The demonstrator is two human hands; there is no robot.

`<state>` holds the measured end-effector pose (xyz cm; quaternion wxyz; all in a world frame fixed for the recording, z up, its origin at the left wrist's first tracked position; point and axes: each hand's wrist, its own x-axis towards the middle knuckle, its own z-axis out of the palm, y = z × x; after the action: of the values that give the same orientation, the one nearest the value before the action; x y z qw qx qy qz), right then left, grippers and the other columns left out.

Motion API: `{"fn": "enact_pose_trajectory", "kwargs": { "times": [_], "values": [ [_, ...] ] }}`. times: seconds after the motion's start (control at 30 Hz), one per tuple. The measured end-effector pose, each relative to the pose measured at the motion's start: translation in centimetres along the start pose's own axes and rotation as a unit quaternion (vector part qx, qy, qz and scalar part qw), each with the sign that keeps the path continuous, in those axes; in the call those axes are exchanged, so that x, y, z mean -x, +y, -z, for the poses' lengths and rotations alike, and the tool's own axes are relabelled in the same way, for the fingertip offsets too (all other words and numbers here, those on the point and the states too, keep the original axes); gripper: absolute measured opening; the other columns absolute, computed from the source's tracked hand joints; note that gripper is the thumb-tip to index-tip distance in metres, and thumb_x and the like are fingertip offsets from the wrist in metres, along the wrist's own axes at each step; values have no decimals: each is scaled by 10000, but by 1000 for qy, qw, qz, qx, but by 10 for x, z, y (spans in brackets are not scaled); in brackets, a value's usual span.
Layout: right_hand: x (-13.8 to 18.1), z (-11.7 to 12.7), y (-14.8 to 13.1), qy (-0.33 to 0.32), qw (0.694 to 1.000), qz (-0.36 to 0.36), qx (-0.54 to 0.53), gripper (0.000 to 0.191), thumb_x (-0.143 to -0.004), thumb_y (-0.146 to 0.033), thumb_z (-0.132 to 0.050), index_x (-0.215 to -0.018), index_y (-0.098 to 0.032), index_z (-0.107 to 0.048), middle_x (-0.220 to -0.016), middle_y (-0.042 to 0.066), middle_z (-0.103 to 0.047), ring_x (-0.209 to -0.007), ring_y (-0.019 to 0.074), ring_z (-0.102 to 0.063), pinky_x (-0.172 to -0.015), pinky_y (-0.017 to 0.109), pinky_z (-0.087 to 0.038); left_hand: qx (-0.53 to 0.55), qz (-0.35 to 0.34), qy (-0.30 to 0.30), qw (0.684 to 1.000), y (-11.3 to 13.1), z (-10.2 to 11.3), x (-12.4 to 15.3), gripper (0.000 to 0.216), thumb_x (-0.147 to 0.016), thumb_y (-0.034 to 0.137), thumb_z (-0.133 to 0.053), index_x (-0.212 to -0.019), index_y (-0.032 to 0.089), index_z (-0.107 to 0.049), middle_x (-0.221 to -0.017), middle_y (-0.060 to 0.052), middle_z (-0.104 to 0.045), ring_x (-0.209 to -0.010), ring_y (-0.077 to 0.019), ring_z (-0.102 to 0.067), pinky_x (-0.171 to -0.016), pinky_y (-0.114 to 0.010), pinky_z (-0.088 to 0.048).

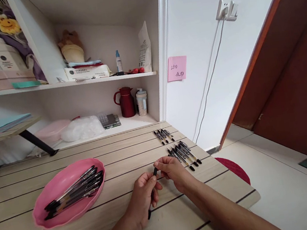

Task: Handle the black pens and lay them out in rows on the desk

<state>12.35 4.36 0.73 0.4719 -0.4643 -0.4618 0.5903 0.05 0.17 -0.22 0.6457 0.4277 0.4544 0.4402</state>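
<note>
Over the middle of the table my left hand (pixel 144 193) is closed round the body of a black pen (pixel 149 213), whose lower end sticks out below the palm. My right hand (pixel 171 169) pinches the pen's upper end between thumb and fingertips. To the left, a pink oval dish (pixel 62 179) with a wavy rim holds several black-ended clear pens (pixel 77 191). Beyond my right hand several pens (pixel 185 154) lie side by side on the wood, and a second group of pens (pixel 163 135) lies farther back.
A slatted wooden table (pixel 119 158) meets a white shelf unit (pixel 102 79) at the back. Its lower shelf carries a dark red jug (pixel 126 103), a pale cup (pixel 141 102) and a plastic bag (pixel 82 128). A pink note (pixel 177 68) is on the wall; a red stool (pixel 234 168) stands beyond the right edge.
</note>
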Motion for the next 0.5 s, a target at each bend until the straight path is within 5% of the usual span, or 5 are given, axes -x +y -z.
{"fn": "enact_pose_trajectory", "kwargs": {
  "times": [0.17, 0.3, 0.5],
  "values": [
    [0, 2, -1, -18, 999, -39, -24, 337, -623, -474, -619, -678, -149, -547, -649, -3, -589, -420, 42, -427, -389, 191, -197, 10, -8, 0, 1000, 0, 0, -1, 234, -716, 385, -531, -783, 162, -503, -616, 34, -526, -353, -18, -373, -329, -151, -234],
    [0, 4, 2, -45, 999, -13, 6, 333, -617, -452, -633, -589, -144, -510, -492, -21, -541, -342, 23, -302, -365, 198, -143, 1, 0, 2, 1000, 0, 0, 0, 220, -711, 369, -529, -792, 165, -503, -610, 38, -528, -332, -14, -364, -322, -153, -218],
    [1, 3, 3, -52, 998, -24, -13, 349, -647, -486, -595, -636, -149, -502, -513, -14, -560, -326, 19, -270, -348, 195, -95, -9, -7, -7, 1000, -1, 0, 0, 210, -721, 363, -512, -792, 166, -503, -613, 36, -532, -329, -16, -373, -320, -154, -221]
  ]
}}
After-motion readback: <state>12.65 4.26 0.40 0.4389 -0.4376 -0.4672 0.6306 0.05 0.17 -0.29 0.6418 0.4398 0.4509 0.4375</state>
